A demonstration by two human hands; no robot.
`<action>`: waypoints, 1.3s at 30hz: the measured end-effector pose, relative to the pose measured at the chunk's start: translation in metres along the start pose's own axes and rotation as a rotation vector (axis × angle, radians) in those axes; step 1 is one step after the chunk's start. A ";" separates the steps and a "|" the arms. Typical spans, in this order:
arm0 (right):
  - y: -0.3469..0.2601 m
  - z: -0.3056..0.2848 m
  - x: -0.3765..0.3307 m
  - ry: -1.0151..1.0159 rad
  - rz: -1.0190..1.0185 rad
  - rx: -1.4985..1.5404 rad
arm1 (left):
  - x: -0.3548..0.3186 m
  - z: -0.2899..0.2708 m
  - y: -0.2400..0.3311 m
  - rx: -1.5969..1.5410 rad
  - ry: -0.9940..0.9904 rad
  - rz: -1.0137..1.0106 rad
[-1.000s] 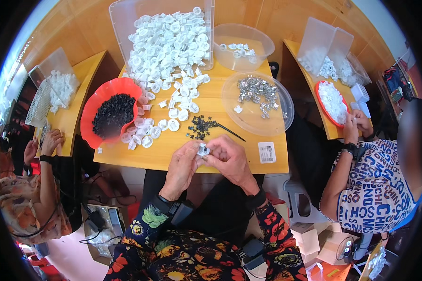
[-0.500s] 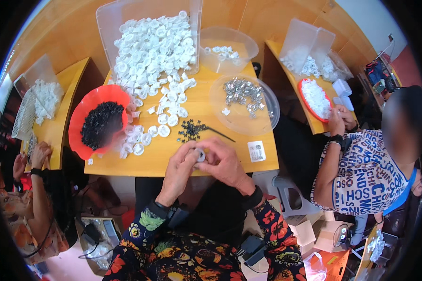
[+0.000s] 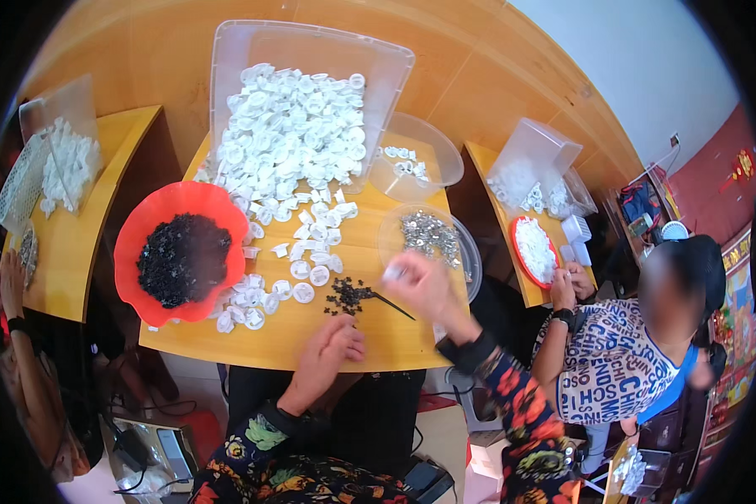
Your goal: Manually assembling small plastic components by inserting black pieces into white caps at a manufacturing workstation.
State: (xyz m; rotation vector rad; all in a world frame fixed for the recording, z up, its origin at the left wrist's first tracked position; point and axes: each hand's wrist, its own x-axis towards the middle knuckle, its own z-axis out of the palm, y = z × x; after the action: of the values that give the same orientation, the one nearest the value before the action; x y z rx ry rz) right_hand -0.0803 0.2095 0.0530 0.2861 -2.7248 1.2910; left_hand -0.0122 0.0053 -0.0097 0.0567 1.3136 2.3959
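left hand at the near edge of the surface: fingers loosely curled, cannot tell if they hold anything. right hand raised at right, blurred; fingertips pinched together on a small white piece. just beyond, a heap of black bits, thin black stick jutting out of it. at left, red bowl of black pieces beside loose white caps. farther, small metal parts on a round clear tray. farthest, clear bin heaped with white parts.

Dark-blue capitals cover the white shirt at right. The red-and-gold poster has marks too small to read.
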 end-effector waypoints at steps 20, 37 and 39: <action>-0.010 0.045 0.049 -0.047 -0.253 -0.254 | -0.006 0.007 0.003 0.269 -0.150 0.070; -0.035 0.024 -0.024 -0.095 0.131 0.085 | -0.001 0.018 0.005 0.136 0.082 0.197; -0.029 0.023 -0.041 -0.116 0.138 0.142 | 0.002 0.022 0.011 0.234 0.051 0.211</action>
State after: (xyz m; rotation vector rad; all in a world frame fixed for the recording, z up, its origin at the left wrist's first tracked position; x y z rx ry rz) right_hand -0.0345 0.1785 0.0534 0.1940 -2.7970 1.5545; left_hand -0.0124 0.0184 0.0109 0.2116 1.6820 2.4141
